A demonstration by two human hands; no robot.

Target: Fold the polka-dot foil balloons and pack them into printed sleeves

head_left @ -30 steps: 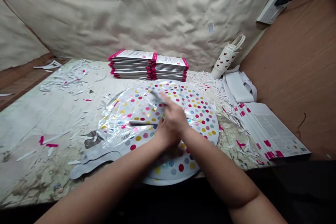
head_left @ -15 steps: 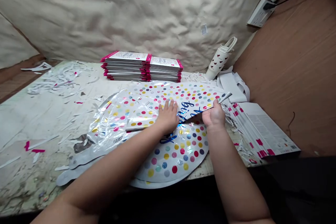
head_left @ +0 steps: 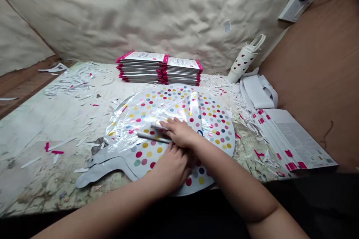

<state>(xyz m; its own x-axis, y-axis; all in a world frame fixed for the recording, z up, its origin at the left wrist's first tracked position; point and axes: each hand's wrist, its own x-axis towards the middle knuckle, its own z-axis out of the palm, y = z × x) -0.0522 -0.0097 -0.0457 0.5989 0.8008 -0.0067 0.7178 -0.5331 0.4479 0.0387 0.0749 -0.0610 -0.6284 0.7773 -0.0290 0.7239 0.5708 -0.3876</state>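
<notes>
A stack of flat round foil balloons (head_left: 215, 127) with coloured dots lies on the worn table (head_left: 36, 119), their grey necks pointing left. On top rests a folded, narrow balloon strip (head_left: 157, 136). My right hand (head_left: 181, 133) lies flat on that strip, fingers stretched out to the left. My left hand (head_left: 171, 166) presses palm-down on the balloon stack just below it, fingers spread.
Two piles of pink-edged cards (head_left: 159, 68) stand at the back. More cards (head_left: 286, 138) fan out at the right beside white strips (head_left: 258, 91) and a heart-patterned cup (head_left: 242, 61). Paper scraps (head_left: 73, 80) litter the table. A power strip (head_left: 294, 5) hangs on the brown wall.
Half a second ago my right hand held the balloon's lifted right edge; it has folded it over to the left, and both hands now press the folded strip flat.
</notes>
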